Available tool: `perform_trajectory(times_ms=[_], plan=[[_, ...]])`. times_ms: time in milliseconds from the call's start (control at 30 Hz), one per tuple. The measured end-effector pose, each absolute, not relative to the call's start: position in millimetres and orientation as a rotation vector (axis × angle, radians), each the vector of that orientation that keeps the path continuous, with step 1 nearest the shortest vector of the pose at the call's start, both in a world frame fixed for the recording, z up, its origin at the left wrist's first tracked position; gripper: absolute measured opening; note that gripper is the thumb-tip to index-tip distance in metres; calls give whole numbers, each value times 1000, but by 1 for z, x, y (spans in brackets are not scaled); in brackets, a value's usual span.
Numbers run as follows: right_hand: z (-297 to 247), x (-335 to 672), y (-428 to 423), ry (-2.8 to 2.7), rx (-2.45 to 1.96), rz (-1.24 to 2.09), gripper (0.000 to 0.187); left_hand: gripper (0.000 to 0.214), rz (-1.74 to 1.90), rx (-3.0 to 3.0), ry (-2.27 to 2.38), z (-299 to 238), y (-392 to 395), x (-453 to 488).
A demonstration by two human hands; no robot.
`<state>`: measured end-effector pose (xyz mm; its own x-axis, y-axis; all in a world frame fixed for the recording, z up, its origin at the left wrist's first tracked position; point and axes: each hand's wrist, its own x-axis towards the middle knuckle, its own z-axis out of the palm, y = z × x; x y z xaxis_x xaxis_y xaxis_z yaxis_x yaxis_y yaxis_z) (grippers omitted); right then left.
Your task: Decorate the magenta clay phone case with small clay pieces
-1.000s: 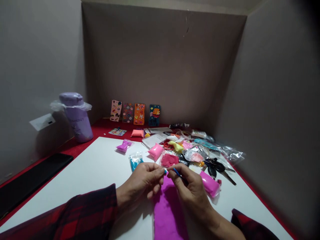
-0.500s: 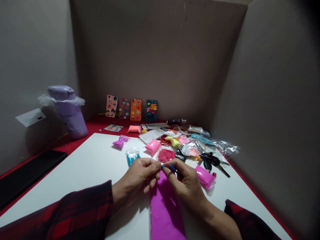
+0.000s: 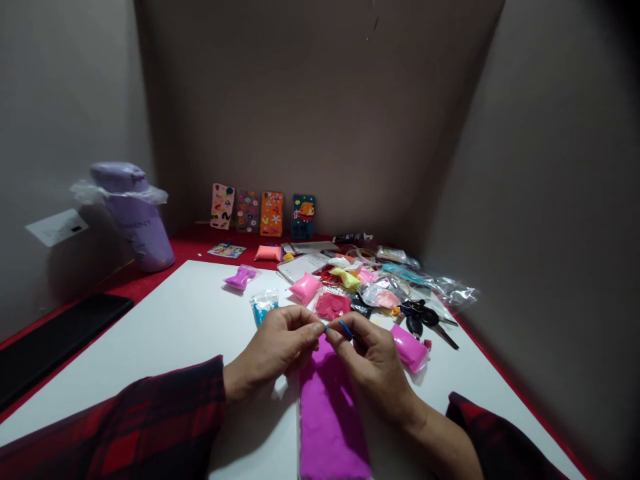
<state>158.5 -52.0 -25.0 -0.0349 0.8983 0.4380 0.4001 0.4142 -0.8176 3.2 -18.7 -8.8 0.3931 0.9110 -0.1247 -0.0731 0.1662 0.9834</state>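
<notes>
My left hand (image 3: pixel 280 347) and my right hand (image 3: pixel 370 360) meet above a flat magenta slab of clay (image 3: pixel 327 417) lying on the white board (image 3: pixel 165 333). My right hand pinches a thin blue tool (image 3: pixel 345 329). My left hand's fingertips are pinched together at the tool's tip, holding something too small to make out. Both sleeves are dark red plaid.
Small bags of clay lie beyond my hands: purple (image 3: pixel 240 277), blue (image 3: pixel 263 307), pink (image 3: pixel 305 287), red (image 3: pixel 333 305), and a pink one (image 3: pixel 409 347) by my right hand. Black scissors (image 3: pixel 425 319) lie right. A lilac bottle (image 3: pixel 133 217) stands left. Several decorated phone cases (image 3: pixel 271 214) lean on the back wall.
The view has tilted and shifted slightly, so everything sits a little higher and to the left. My hands keep the same pinch on the blue tool over the magenta slab.
</notes>
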Motion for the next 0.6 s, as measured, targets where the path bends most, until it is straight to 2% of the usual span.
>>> perform_trajectory(times_ms=[433,600], plan=[[-25,159,-51,-1551,-1176,802,19,31,844,1141,875,-9,-18,3],[-24,159,-50,-1567,-1179,812,20,25,838,1179,890,-10,-18,2]])
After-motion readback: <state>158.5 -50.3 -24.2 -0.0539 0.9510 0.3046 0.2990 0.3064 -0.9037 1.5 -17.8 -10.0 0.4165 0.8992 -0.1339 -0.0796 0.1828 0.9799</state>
